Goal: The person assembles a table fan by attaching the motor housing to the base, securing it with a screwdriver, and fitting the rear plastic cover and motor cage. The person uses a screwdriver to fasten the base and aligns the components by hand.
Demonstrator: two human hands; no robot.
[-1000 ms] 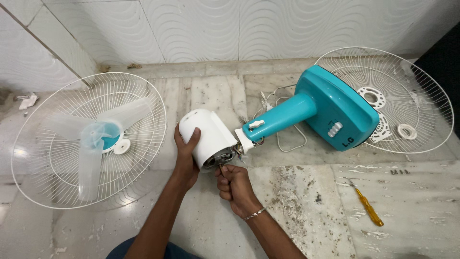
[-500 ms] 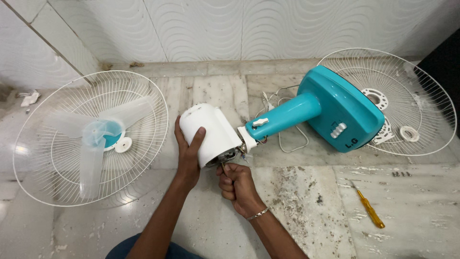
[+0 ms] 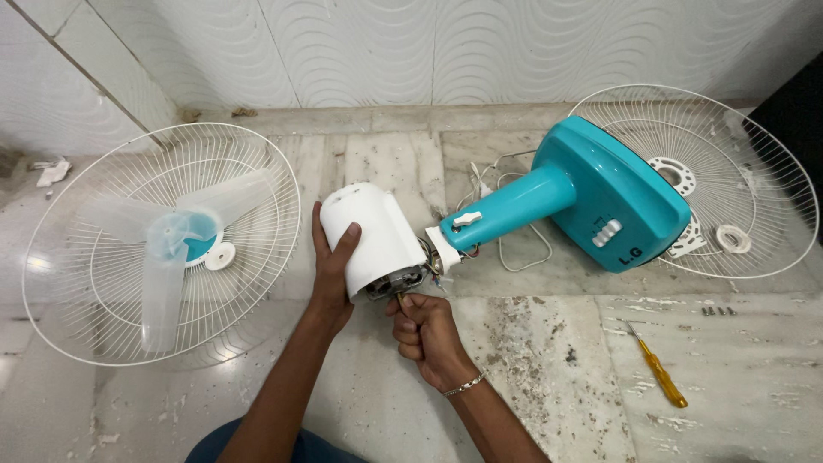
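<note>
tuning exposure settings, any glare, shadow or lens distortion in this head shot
Head view: soft even light, sharp throughout; a bright glare patch on the glossy floor under the left fan guard; faint shadow beneath the white motor housing held by the left hand; wide-angle bending curves the wall tiles at the edges.

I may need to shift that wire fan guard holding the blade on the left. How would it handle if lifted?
The wire fan guard is thin open wire, so probably light and a bit springy. The translucent fan blade lies loose inside and could slide out if tilted.
</note>
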